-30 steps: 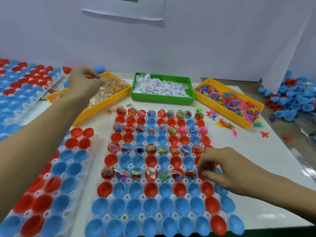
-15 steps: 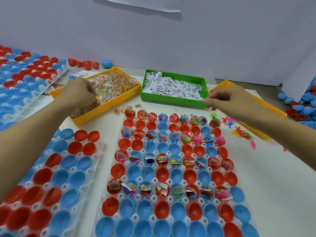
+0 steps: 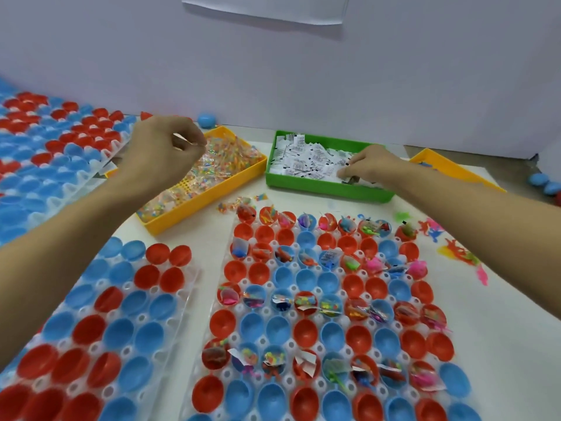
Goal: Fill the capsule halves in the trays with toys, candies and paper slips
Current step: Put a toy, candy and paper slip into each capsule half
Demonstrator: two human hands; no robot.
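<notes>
The middle tray [image 3: 233,338] holds red and blue capsule halves; alternate rows carry toys, candy packets and paper slips. My left hand [image 3: 164,153] hovers over the yellow candy bin [image 3: 243,171], its fingers curled, pinching what looks like a clear candy packet. Inside the green bin [image 3: 328,188] of white paper slips [image 3: 306,159], my right hand [image 3: 368,167] has its fingertips down among the slips, pinching at them. A second tray [image 3: 179,302] of unfilled halves lies at the left.
A yellow bin of small toys [image 3: 449,167] stands at the right, partly behind my right forearm. Loose toys [image 3: 458,250] lie on the table beside it. More trays of capsule halves [image 3: 60,147] fill the far left. A white wall backs the table.
My right hand went from the middle tray up past the toy bin into the green slip bin. My left hand rose out of the candy bin with fingers pinched.
</notes>
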